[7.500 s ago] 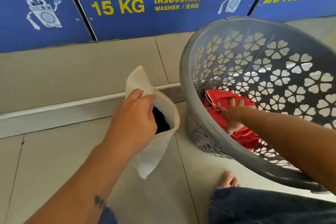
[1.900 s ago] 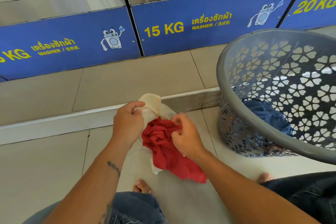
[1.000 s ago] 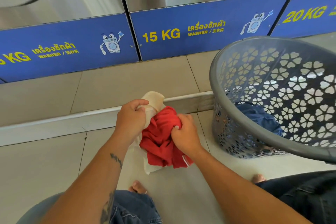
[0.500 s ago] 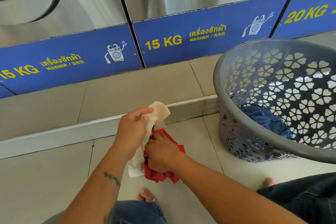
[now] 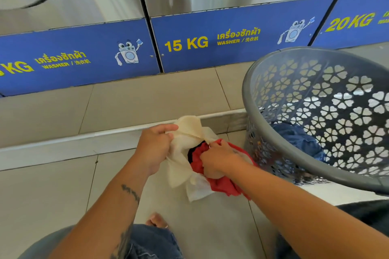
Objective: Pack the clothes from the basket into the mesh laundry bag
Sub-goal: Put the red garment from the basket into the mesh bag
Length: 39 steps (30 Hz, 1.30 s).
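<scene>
From the head view, the left hand pinches the cream rim of the mesh laundry bag, fingers curled round a bunch of the fabric; the hold looks meant to lift the mouth off the floor and keep it gaping toward the other hand. The right hand is closed on the red garment, knuckles at the opening, apparently stuffing it in; part of the red cloth sits inside the mouth over something dark, while a fold hangs out below the wrist. The bag droops to the tiles between the person's knees, close in where both arms reach without stretching. The gray basket stands just to the right, tipped toward the person so its inside faces them, likely for easy grabbing. A blue garment lies at its bottom, not yet packed. Washers with blue panels line the wall behind.
</scene>
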Tool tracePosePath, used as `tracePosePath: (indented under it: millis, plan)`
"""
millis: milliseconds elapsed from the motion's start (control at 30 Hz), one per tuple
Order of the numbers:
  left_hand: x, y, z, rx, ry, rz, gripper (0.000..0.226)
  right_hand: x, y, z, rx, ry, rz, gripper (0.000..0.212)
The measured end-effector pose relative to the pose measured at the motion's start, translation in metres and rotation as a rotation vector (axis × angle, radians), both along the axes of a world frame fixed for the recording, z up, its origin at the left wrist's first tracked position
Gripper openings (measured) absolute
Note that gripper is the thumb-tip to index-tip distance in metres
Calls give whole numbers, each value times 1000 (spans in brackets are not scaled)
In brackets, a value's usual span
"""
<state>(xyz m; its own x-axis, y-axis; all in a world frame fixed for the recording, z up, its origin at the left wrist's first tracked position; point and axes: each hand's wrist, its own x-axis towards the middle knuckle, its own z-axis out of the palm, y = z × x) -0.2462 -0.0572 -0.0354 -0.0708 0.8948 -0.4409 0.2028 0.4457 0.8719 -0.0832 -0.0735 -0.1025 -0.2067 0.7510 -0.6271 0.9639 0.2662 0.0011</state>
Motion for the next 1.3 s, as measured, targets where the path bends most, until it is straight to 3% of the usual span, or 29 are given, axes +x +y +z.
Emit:
tracePosePath:
  millis: [133,267,333,400,467,500,633,700,800,867,967,1067,1200,1300]
  plan:
    - [16,-21,-2,-72,-32,-47,31,17,-22,5,-18,84,-122,53]
    - [10,-29,-6,-56,14,-30,33,30,-34,-11,-37,787,-556,39]
    - [1,-27,-8,-51,22,14,34,34,-44,-20,91,1049,-806,33]
    - [-7,-26,-11,-45,36,41,35,39,-53,-31,348,1025,-896,30]
    - [-11,-23,-14,-40,37,61,36,51,-60,-41,398,943,-928,36]
    - [-12,-21,-16,-40,27,78,37,59,-63,-46,281,918,-958,47]
    - [-6,-9,-19,-50,3,114,37,72,-76,-63,-503,907,-1160,108]
    - [1,-5,-20,-40,8,116,38,67,-79,-68,-631,978,-1202,109]
    - [6,-1,-22,-39,15,122,40,61,-75,-70,-650,1189,-1335,85]
    - [7,0,-22,-52,26,128,40,54,-67,-64,-595,1199,-1402,68]
    - [6,-1,-19,-69,29,115,38,38,-51,-42,-433,1078,-1275,35]
    - [6,-5,-13,-44,87,60,39,19,-38,-15,-241,1136,-1190,14]
    - [4,-10,-1,70,130,-41,37,-11,-38,14,223,1293,-1116,37]
    - [-1,-11,3,136,131,-36,39,-27,-50,11,267,1433,-920,52]
